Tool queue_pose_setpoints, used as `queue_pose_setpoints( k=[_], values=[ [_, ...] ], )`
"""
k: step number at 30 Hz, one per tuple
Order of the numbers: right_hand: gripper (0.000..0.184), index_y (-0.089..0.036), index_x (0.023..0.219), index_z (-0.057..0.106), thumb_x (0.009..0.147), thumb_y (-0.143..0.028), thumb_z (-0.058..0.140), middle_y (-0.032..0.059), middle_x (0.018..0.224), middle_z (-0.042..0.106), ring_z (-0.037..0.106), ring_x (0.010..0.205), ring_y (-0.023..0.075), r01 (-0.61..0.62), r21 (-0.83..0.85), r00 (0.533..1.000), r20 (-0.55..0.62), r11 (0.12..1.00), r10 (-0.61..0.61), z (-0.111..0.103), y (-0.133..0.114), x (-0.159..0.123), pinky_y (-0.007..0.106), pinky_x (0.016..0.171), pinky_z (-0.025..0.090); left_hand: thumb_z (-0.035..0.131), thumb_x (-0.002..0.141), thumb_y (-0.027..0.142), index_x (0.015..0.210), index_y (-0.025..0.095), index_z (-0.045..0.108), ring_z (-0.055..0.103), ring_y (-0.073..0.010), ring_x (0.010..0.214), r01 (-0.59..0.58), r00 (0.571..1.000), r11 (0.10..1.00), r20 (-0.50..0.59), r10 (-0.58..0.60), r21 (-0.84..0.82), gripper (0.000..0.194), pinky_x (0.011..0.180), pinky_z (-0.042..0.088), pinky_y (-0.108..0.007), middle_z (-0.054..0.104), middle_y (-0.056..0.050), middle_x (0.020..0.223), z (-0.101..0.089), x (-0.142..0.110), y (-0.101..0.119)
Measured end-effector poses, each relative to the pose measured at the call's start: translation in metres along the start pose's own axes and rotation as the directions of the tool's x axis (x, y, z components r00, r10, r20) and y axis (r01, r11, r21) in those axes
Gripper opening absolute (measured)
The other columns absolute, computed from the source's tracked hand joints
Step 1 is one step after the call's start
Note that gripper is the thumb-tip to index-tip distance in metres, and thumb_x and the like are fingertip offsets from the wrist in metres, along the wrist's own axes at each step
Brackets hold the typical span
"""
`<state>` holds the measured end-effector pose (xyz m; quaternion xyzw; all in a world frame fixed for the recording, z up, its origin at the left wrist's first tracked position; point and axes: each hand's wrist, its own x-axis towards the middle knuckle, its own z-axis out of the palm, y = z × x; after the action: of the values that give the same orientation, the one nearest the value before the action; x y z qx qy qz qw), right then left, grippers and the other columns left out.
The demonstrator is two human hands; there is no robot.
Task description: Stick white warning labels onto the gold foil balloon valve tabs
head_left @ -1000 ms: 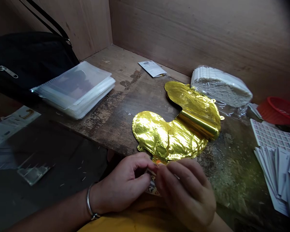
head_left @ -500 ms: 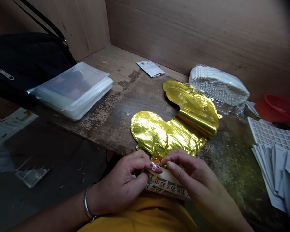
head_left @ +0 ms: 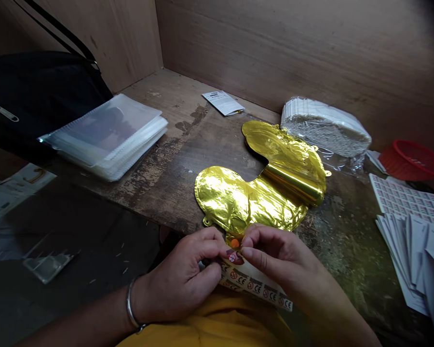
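Note:
My left hand (head_left: 191, 274) is closed on the sticker sheet (head_left: 255, 286), a strip printed with rows of CE marks and red circles, held above my lap. A small sticker (head_left: 232, 258) with a red circle lies over its index fingertip. My right hand (head_left: 278, 260) pinches thumb and index finger together at that sticker's right end; what is between the tips is too small to make out. Just beyond my fingers is the flat gold foil balloon (head_left: 224, 193), partly folded over, with an orange dot (head_left: 235, 243) on its near tail.
A stack of clear plastic sleeves (head_left: 108, 135) and a black bag (head_left: 39, 96) are at left. Behind the balloon are a folded leaflet (head_left: 224, 102) and a plastic-wrapped white bundle (head_left: 325, 126). A red basket (head_left: 412, 161), a label sheet (head_left: 407, 200) and folded papers (head_left: 407, 250) lie right.
The small sticker on my left fingertip has shifted down, and the orange dot now shows uncovered. My right fingers have drawn closer together, and more of the sheet's right end is visible.

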<state>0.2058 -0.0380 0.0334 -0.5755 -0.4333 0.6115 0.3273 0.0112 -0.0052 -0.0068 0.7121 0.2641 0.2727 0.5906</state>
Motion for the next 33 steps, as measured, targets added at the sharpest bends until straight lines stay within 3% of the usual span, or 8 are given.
queue_pose_setpoints(
  k=[5,9,12,18,22,25,27,33],
  values=[
    [0.012,-0.02,0.074,0.064,0.083,-0.026,0.065,0.0004,0.078,0.059,0.055,0.075,0.0147,0.181,-0.238,0.974,-0.092,0.954,-0.207,-0.003,-0.002,-0.004,0.026,0.068,0.043,0.044,0.079,0.0,0.097,0.02,0.062,0.053,-0.0116,0.08,-0.05,0.998,0.995,0.036,0.047,0.081,0.032,0.072,0.042,-0.023,0.053,0.0,0.088,-0.001,-0.001,-0.01],
    [0.01,-0.022,0.076,0.064,0.084,-0.027,0.066,-0.0011,0.081,0.06,0.055,0.078,0.0134,0.22,-0.368,0.886,-0.311,0.903,-0.343,-0.014,0.0,-0.006,0.023,0.069,0.043,0.049,0.08,0.002,0.131,0.026,0.048,0.056,-0.0128,0.086,-0.038,0.999,0.981,-0.003,0.039,0.191,0.056,0.079,0.044,-0.024,0.057,0.0,0.1,-0.01,-0.005,-0.016],
    [0.012,-0.022,0.078,0.066,0.083,-0.033,0.069,-0.0012,0.079,0.061,0.055,0.074,0.0129,0.155,-0.198,0.873,-0.431,0.968,-0.228,-0.018,0.01,-0.002,0.022,0.066,0.044,0.051,0.081,0.004,0.138,0.03,0.04,0.056,-0.0111,0.081,0.082,0.996,0.981,0.007,-0.085,0.173,0.064,0.075,0.045,-0.021,0.058,0.003,0.096,-0.016,-0.009,-0.014],
    [0.026,-0.018,0.078,0.067,0.075,-0.043,0.076,-0.0034,0.062,0.055,0.043,0.05,0.0078,-0.017,0.137,0.906,-0.417,0.99,0.074,-0.007,0.034,0.008,0.02,0.046,0.036,0.067,0.082,0.014,0.092,0.023,0.069,0.061,-0.011,0.083,0.146,0.908,0.988,0.391,-0.152,0.044,0.014,0.076,0.048,-0.019,0.06,0.001,0.09,-0.018,-0.01,0.001],
    [0.031,-0.017,0.076,0.066,0.068,-0.044,0.08,-0.0047,0.056,0.053,0.036,0.043,0.0058,-0.058,0.233,0.901,-0.407,0.971,0.151,-0.005,0.036,0.012,0.018,0.04,0.031,0.056,0.092,0.02,0.095,0.022,0.067,0.06,-0.0153,0.094,-0.1,0.968,0.944,0.252,0.019,0.314,0.012,0.088,0.048,-0.027,0.062,-0.004,0.098,-0.018,-0.002,-0.003],
    [0.034,-0.017,0.074,0.066,0.064,-0.045,0.083,-0.0037,0.057,0.058,0.044,0.045,0.0074,-0.103,0.318,0.897,-0.38,0.942,0.227,-0.004,0.033,0.015,0.019,0.042,0.038,0.051,0.094,0.016,0.096,0.022,0.067,0.048,-0.0251,0.125,-0.276,0.961,0.736,0.187,0.203,0.618,0.017,0.11,0.032,-0.047,0.06,-0.008,0.126,-0.018,0.004,-0.015],
    [0.034,-0.017,0.073,0.066,0.062,-0.044,0.084,-0.0019,0.061,0.062,0.052,0.05,0.0098,-0.117,0.353,0.902,-0.353,0.928,0.248,-0.003,0.033,0.016,0.021,0.047,0.044,0.051,0.094,0.017,0.096,0.023,0.068,0.04,-0.0273,0.136,-0.297,0.955,0.669,0.216,0.204,0.681,0.018,0.115,0.022,-0.053,0.052,-0.009,0.14,-0.017,0.006,-0.022],
    [0.032,-0.016,0.073,0.069,0.065,-0.044,0.083,-0.0011,0.065,0.064,0.056,0.056,0.0112,-0.116,0.348,0.901,-0.358,0.93,0.246,-0.001,0.039,0.019,0.023,0.052,0.048,0.047,0.096,0.023,0.096,0.023,0.067,0.043,-0.026,0.135,-0.256,0.964,0.683,0.228,0.133,0.684,0.02,0.116,0.02,-0.054,0.056,-0.009,0.137,-0.016,0.006,-0.028]
  ],
)
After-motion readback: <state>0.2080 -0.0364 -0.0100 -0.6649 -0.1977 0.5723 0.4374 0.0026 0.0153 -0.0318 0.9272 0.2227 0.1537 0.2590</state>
